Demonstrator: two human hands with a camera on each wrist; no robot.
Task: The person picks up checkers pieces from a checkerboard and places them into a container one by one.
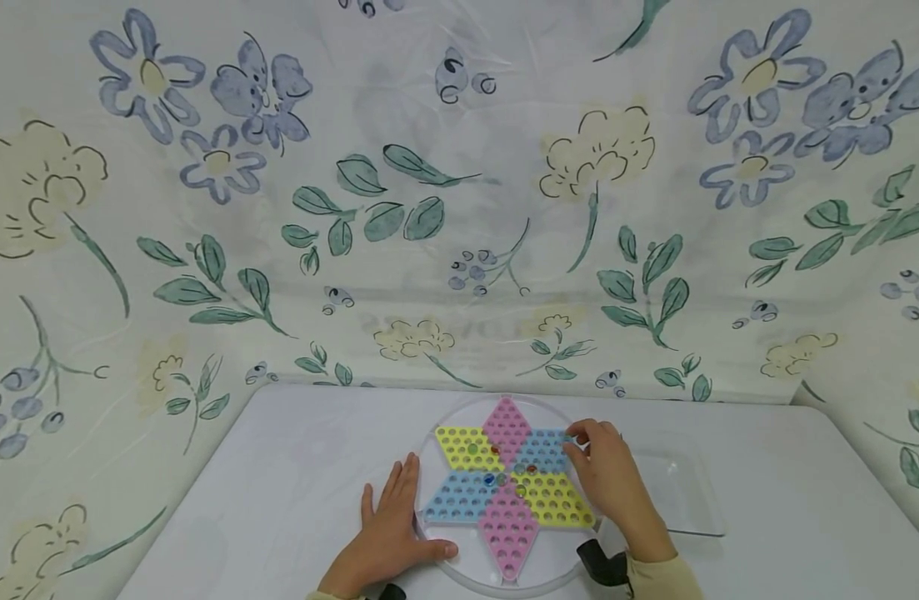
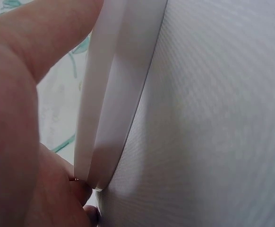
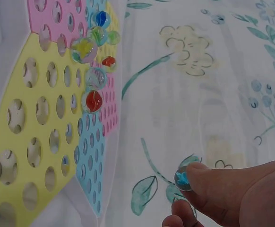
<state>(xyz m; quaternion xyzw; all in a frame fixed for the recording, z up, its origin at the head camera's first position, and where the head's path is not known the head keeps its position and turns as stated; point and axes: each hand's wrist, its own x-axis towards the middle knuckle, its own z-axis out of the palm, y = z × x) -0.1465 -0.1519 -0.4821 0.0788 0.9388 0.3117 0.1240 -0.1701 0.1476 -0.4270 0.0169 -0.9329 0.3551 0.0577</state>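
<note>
With my right hand (image 3: 236, 194) I am pinching a clear marble (image 3: 181, 178) with a blue centre, holding it apart from the board (image 3: 43, 90), whose yellow, pink and blue patches are showing rows of holes. Several other marbles are sitting bunched on the board, among them a blue marble (image 3: 100, 19) and a larger-looking red marble (image 3: 93, 101), while a flowered cloth (image 3: 175, 118) is spreading behind.

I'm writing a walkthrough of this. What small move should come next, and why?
Probably lower the clear glass marble with a blue swirl into an open hole in the nearest light-blue, diamond-shaped panel: the right hand pinches it near that panel, and the left hand touches the round white plastic board.
</note>
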